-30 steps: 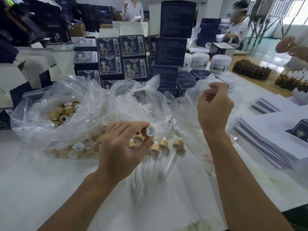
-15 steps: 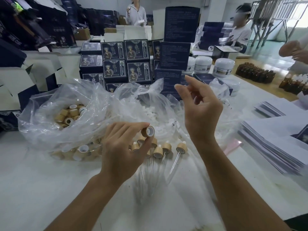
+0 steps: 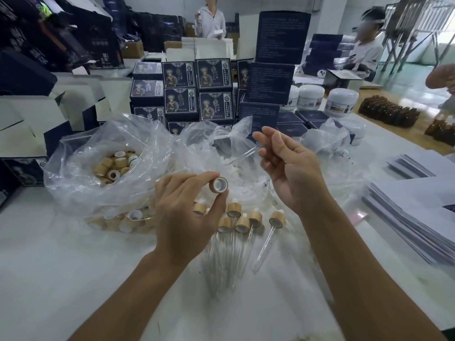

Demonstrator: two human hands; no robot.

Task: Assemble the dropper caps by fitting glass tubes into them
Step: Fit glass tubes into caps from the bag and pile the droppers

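A white desk (image 3: 61,267) in a packing room stacked with dark boxes (image 3: 182,94). Above finished droppers (image 3: 246,225), the left hand (image 3: 182,212) pinches a bamboo-coloured cap (image 3: 220,185); the right hand (image 3: 293,173) pinches a clear glass tube (image 3: 242,156).

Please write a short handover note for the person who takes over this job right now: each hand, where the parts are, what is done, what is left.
Left hand pinches a bamboo cap, open end toward the right hand.
Right hand pinches a glass tube, not yet in the cap.
Done: several assembled droppers lie on the table.
Left: fit this tube; many loose caps remain in the plastic bag.
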